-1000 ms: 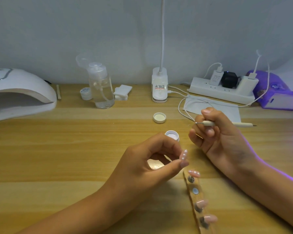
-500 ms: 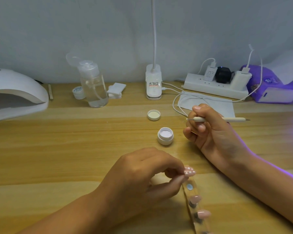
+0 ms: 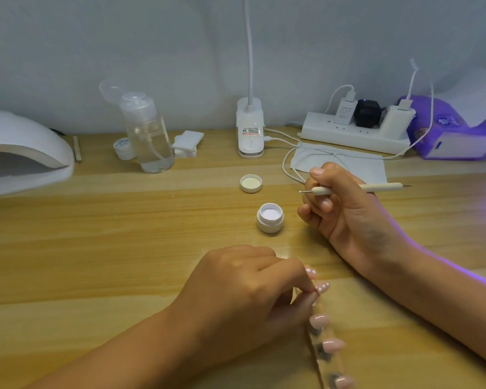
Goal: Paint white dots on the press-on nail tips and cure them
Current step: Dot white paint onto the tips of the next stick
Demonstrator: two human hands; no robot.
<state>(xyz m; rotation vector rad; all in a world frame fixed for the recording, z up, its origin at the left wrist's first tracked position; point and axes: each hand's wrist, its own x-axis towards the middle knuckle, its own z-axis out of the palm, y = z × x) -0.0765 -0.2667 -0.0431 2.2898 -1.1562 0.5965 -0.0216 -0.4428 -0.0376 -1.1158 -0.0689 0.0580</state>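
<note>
My left hand (image 3: 244, 287) pinches a pink nail tip with white dots (image 3: 322, 288) down at the clear holder strip (image 3: 327, 360) near the table's front. Another dotted tip (image 3: 310, 272) sits just beyond it, and three plain pink tips (image 3: 319, 321) stay on the strip below. My right hand (image 3: 345, 209) grips a white dotting tool (image 3: 357, 188), its ball end pointing left, above the table. An open jar of white gel (image 3: 270, 217) stands between the hands, its lid (image 3: 250, 183) behind it.
A white curing lamp (image 3: 23, 153) stands at the far left. At the back are a clear pump bottle (image 3: 149, 136), a small jar (image 3: 123, 147), cotton pads (image 3: 187, 143), a desk lamp base (image 3: 250, 133), a power strip (image 3: 357, 130) with cables, and a purple tissue pack (image 3: 446, 130).
My left hand has lowered the dotted nail tip from in front of me down onto the holder strip. My right hand keeps the dotting tool and has barely moved.
</note>
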